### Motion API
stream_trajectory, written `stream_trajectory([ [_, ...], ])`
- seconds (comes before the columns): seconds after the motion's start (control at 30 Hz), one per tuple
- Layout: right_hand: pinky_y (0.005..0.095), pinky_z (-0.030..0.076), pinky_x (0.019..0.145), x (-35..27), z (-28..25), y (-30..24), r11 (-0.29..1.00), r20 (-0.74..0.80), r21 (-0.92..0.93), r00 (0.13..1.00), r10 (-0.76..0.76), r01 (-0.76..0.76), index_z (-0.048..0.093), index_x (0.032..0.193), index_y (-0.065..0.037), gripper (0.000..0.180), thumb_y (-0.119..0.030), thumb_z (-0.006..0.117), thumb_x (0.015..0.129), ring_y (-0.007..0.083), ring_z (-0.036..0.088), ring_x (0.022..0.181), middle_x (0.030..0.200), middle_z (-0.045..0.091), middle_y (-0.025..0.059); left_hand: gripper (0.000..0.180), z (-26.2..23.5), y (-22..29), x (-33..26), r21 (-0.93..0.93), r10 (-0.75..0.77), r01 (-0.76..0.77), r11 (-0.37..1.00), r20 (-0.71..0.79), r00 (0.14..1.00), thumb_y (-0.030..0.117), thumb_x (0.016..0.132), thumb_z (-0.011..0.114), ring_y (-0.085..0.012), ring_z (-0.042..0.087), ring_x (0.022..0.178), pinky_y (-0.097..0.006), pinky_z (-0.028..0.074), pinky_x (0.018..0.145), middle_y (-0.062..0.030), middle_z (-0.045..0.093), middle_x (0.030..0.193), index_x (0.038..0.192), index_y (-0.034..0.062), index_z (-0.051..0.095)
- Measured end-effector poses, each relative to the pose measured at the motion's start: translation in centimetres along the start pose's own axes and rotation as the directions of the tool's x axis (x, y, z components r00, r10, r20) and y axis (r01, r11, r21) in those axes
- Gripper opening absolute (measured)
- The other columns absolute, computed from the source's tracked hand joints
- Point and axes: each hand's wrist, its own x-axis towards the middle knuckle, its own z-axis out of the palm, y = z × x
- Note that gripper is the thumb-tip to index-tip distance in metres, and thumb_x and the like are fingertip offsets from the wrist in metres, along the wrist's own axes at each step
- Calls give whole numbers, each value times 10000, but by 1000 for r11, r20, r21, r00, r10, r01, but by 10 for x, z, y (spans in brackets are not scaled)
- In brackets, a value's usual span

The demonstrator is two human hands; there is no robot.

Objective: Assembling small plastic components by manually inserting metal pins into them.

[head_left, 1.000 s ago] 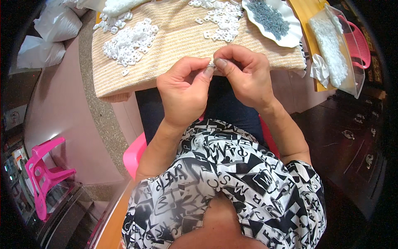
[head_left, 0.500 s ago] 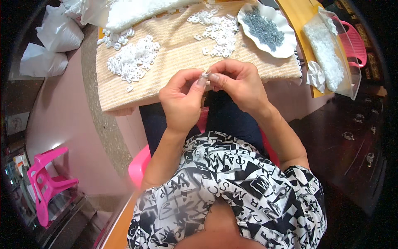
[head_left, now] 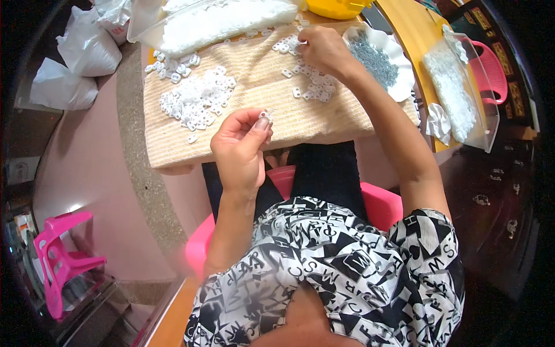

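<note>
Two white plastic bags [head_left: 75, 63] lie on the floor off the tabletop's left edge; a clear bag of white pieces [head_left: 457, 92] fills the tray at its right edge.

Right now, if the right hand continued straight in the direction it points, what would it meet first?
The right hand points up and left over the woven mat; it would probably meet the loose white plastic pieces first, then the clear tray. Depth is uncertain.
</note>
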Motion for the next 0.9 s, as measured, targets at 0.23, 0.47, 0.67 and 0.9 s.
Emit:
stream_trajectory([
  [0.23,431,436,682,-8,15,-5,985,-92,-75,982,-162,156,590,758,1,110,-46,535,676,368,562,734,766,578,222,115,-1,2,0,17,13,-14,1000,18,1000,-38,766,574,-96,519,620,-192,411,558,-62,574,739,880,-45,567],
  [0.47,241,442,567,-57,-34,-34,638,132,750,985,110,-172,585,861,2,145,-128,578,798,121,542,621,688,587,80,123,2,2,-5,24,-25,23,999,58,998,-44,764,573,-100,523,625,-193,416,567,-68,577,748,886,-48,566],
  [0.67,205,454,591,-125,-44,-44,104,368,921,926,88,-376,585,971,16,203,-78,577,791,79,542,646,732,587,30,149,9,-3,-11,30,-112,109,994,142,984,-14,771,555,-147,543,652,-240,432,608,-105,588,777,915,-52,563],
  [0.9,194,439,547,-147,-42,-43,16,388,919,912,131,-393,589,916,9,177,-72,610,760,69,531,610,724,586,23,140,20,-10,-20,49,-181,176,983,137,974,-47,759,568,-101,531,608,-201,426,550,-78,587,743,898,-60,566],
])
